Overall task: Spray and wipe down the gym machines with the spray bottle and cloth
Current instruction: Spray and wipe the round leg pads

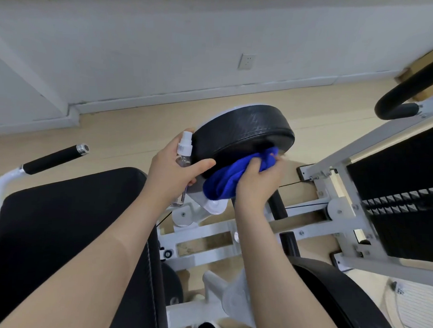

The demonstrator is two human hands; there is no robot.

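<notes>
Right grip (256,180) around cloth (224,181)

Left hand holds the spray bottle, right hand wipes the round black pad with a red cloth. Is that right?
Not quite: the cloth is blue, not red, as the head view shows. The left hand does hold the spray bottle, and the right hand wipes the round black pad.

A pale wooden plank floor (128,126) runs beneath everything and meets a white painted wall (141,50) along a white skirting board (193,95). On that wall, above the skirting and toward the right, sits a white plastic wall socket (247,61). At the floor's far right edge, against the skirting, stands a brown cardboard box (432,70). In the floor's near right corner lies a white ribbed mat (416,310), partly blurred
</notes>
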